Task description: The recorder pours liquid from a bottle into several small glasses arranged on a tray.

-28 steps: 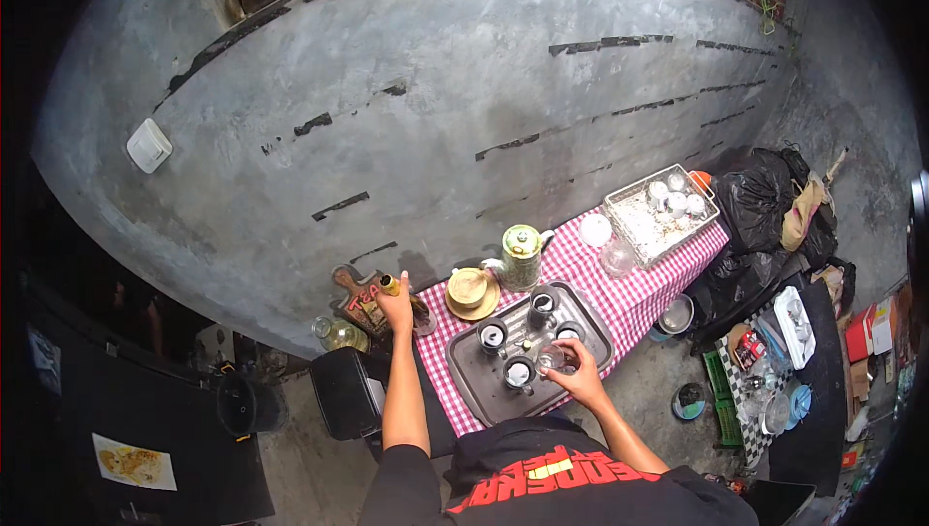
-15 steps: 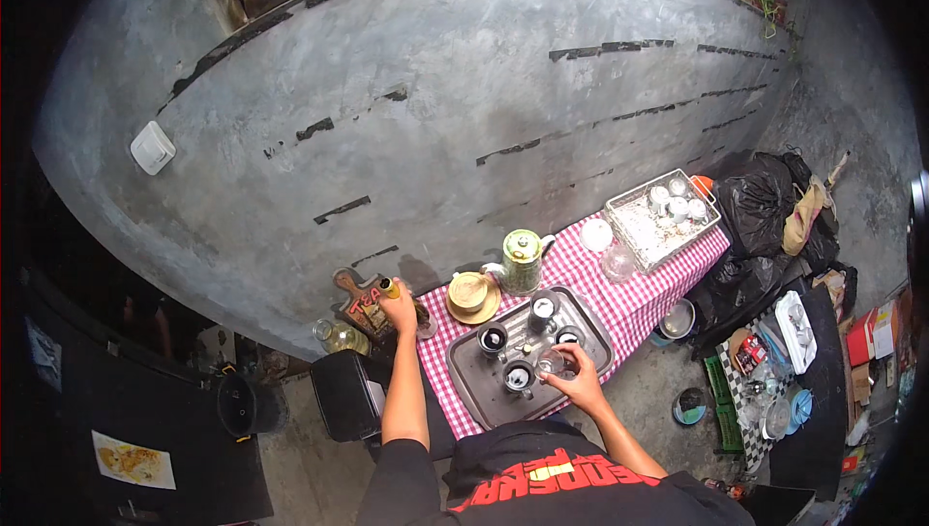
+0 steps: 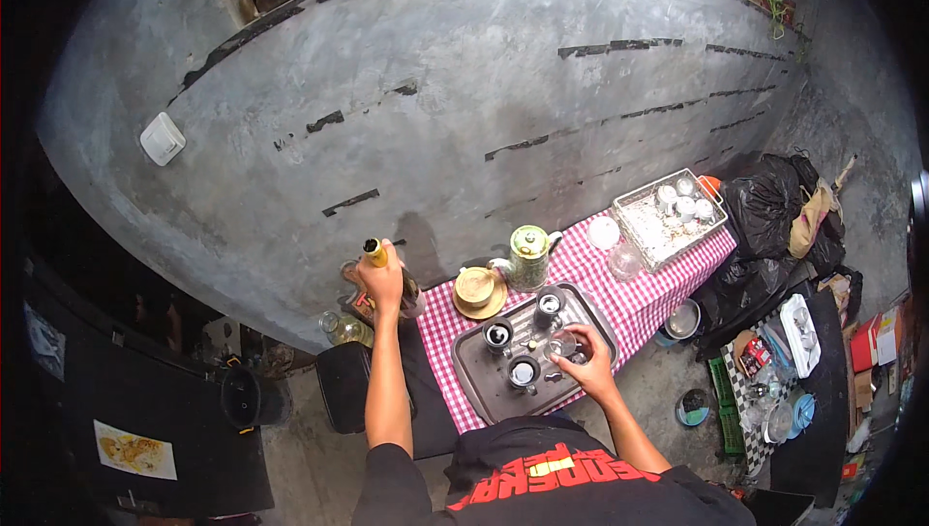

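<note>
My left hand (image 3: 383,279) is closed round the gold-coloured neck of a bottle (image 3: 412,296), raised at the left end of the table and tilted, its mouth uppermost. A clear glass (image 3: 561,343) is in my right hand (image 3: 592,363), between thumb and fingers, over the right part of a dark grey tray (image 3: 476,392). On that tray stand three glass mugs with dark contents: a left one (image 3: 497,334), a back one (image 3: 550,303) and a front one (image 3: 524,371). Anything behind my right fingers is hidden.
Behind the tray are a green patterned pot (image 3: 528,257) and a yellowish cup on a saucer (image 3: 475,287). A wire-edged tray with upturned glasses (image 3: 683,207) stands far right on the checked cloth (image 3: 634,301). A clear bottle (image 3: 344,330) is beyond the table's left end.
My left hand has lifted the bottle up and slightly left, away from the table. My right hand, with the clear glass, has shifted a little up and right over the tray.
</note>
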Motion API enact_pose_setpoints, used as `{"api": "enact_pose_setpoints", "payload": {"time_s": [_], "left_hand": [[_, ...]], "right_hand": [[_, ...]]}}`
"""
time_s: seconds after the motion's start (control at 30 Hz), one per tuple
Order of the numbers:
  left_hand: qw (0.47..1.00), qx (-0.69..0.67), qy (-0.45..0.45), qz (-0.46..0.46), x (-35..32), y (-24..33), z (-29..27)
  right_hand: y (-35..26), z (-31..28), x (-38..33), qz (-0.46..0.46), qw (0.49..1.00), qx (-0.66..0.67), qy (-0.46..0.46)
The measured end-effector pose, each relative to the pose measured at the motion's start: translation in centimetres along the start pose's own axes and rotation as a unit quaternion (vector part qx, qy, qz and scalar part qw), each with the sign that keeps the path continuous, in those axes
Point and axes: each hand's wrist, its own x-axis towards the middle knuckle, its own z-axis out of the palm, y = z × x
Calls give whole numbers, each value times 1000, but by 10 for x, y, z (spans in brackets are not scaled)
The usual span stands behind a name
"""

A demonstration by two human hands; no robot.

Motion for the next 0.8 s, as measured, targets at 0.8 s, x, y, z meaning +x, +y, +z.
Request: {"api": "enact_pose_setpoints", "payload": {"time_s": [0.8], "left_hand": [[950,-148,-263,-78,-22,235,-71]], "right_hand": [[-122,19,27,-123,987,75,-75]]}}
